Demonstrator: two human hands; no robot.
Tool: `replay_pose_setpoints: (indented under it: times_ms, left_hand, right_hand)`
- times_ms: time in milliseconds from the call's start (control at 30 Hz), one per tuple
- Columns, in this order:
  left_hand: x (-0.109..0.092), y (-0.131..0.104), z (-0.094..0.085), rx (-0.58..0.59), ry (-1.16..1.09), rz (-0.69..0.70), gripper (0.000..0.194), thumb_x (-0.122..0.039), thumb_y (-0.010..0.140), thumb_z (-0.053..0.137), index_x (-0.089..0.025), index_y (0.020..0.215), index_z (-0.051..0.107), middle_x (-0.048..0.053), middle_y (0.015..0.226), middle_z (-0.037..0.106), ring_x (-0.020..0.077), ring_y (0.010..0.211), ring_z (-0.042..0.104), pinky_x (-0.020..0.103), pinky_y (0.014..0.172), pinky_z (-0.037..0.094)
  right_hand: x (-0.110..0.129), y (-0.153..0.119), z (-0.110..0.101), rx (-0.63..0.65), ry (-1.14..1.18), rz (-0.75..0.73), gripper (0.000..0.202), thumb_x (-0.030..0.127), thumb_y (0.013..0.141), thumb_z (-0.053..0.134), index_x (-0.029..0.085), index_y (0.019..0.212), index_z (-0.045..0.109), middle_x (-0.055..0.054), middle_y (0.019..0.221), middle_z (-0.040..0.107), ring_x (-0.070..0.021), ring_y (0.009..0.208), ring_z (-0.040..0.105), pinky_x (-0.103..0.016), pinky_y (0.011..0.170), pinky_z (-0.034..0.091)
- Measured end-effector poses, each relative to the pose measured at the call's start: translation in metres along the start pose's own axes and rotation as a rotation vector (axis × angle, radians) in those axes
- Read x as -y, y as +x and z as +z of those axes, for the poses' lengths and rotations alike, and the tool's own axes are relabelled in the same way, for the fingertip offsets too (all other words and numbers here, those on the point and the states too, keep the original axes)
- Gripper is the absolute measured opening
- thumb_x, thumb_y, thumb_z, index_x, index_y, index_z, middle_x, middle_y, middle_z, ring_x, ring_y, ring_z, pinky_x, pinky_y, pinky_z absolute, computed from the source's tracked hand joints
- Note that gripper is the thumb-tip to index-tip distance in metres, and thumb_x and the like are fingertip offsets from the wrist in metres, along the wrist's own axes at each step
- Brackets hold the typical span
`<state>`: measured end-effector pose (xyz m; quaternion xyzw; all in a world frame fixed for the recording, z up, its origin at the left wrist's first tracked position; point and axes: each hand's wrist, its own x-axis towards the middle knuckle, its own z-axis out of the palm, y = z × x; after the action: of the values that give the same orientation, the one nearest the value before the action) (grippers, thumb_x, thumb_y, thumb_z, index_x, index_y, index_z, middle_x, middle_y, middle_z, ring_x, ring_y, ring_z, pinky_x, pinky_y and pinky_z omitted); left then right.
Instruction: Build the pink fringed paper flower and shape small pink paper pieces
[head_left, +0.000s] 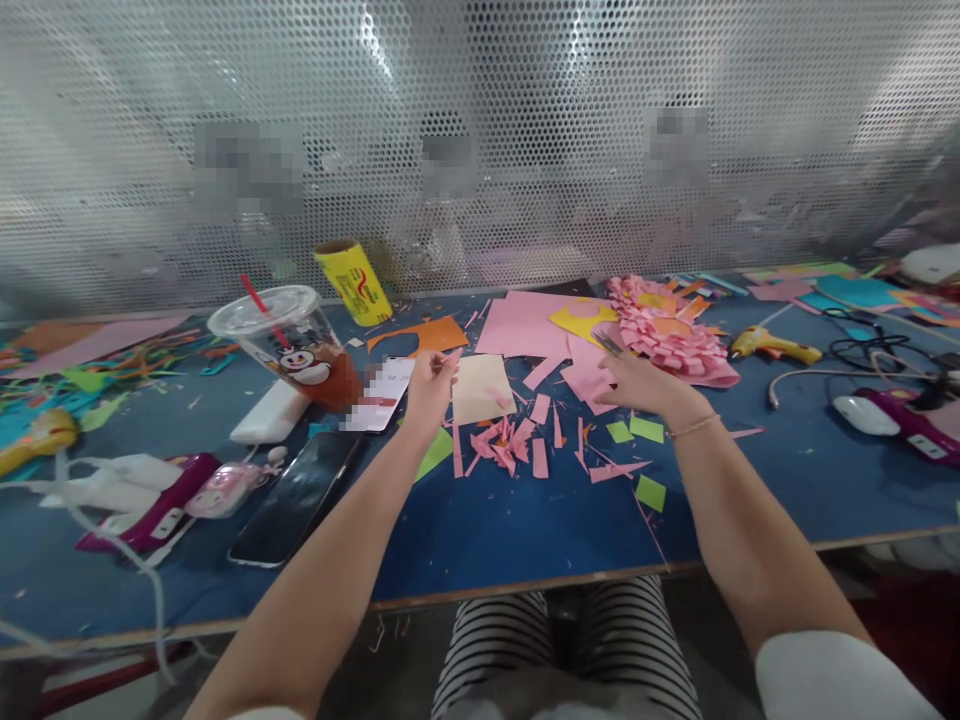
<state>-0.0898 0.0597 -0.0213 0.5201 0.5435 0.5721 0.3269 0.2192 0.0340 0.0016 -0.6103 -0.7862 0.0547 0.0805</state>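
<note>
My left hand (430, 390) pinches a small pink paper piece (452, 357) beside a cream paper square (480, 385). My right hand (645, 385) is closed around scissors (612, 344), whose dark blades point up and left over pink paper; the handles are hidden by the hand. Between and in front of the hands lies a loose heap of folded pink paper bits (504, 442). Pink strips (540, 458) and small green squares (649, 492) lie around it. Behind the right hand sits a fringed pink paper piece (671, 335) with yellow and orange parts.
At left stand a drink cup (315, 360) with a red straw and a yellow tube (358, 283). A black phone (296, 500) and purple power strip (150, 510) lie nearer. Yellow glue guns (780, 346) and cables lie at both sides. A perforated metal panel (510, 120) closes the back.
</note>
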Motion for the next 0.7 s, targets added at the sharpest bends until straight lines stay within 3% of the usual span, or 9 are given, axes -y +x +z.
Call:
replay_pose_setpoints:
  times_ms: [100,200,367,467,567,700]
  left_hand:
    - [-0.001,-0.001,0.001,0.006,-0.004,-0.002,0.023,-0.036,0.071,0.058,-0.018,0.076,0.044,0.000,0.077,0.055,0.0106,0.072,0.057,0.024,0.064,0.048]
    - [-0.003,-0.005,0.003,0.032,0.009,0.010,0.022,-0.036,0.072,0.057,-0.019,0.077,0.044,0.001,0.080,0.057,0.0109,0.072,0.058,0.024,0.063,0.048]
    - [-0.006,-0.009,0.005,0.081,0.053,0.042,0.026,-0.040,0.071,0.058,-0.019,0.077,0.044,0.001,0.078,0.056,0.0117,0.071,0.058,0.025,0.063,0.050]
    - [-0.005,-0.008,0.005,0.092,0.049,0.020,0.028,-0.040,0.070,0.059,-0.019,0.077,0.043,0.001,0.077,0.056,0.0116,0.070,0.058,0.026,0.062,0.050]
    - [-0.005,-0.007,0.005,0.094,0.023,0.014,0.026,-0.039,0.071,0.058,-0.019,0.078,0.044,0.002,0.081,0.057,0.0114,0.071,0.058,0.025,0.062,0.050]
    - [-0.007,-0.010,0.007,0.118,-0.040,0.013,0.022,-0.037,0.073,0.055,-0.019,0.078,0.043,0.002,0.083,0.058,0.0106,0.071,0.058,0.024,0.061,0.049]
  right_hand:
    - [0.002,0.003,0.003,0.065,-0.025,0.162,0.069,0.047,0.061,0.067,0.004,0.112,0.051,-0.027,0.113,0.051,-0.0355,0.105,0.051,-0.041,0.081,0.044]
    - [0.005,0.010,0.003,0.100,-0.040,0.230,0.071,0.044,0.054,0.072,0.001,0.107,0.053,-0.027,0.105,0.054,-0.0363,0.104,0.051,-0.038,0.077,0.045]
    - [-0.010,0.021,0.007,0.190,0.150,0.154,0.036,0.032,0.055,0.069,0.011,0.083,0.060,-0.012,0.081,0.064,-0.0226,0.073,0.059,-0.029,0.060,0.044]
    - [-0.022,0.024,0.011,0.252,0.248,0.121,0.017,0.029,0.058,0.065,0.015,0.060,0.056,-0.002,0.059,0.058,-0.0149,0.057,0.054,-0.024,0.052,0.039]
    - [-0.028,0.024,0.009,0.095,0.429,0.168,0.019,0.029,0.060,0.063,0.016,0.055,0.050,0.001,0.053,0.052,-0.0115,0.052,0.049,-0.023,0.050,0.037]
    - [-0.034,0.022,-0.001,-0.382,1.041,0.222,0.017,0.032,0.065,0.058,0.017,0.068,0.050,0.002,0.060,0.052,-0.0088,0.052,0.048,-0.023,0.052,0.042]
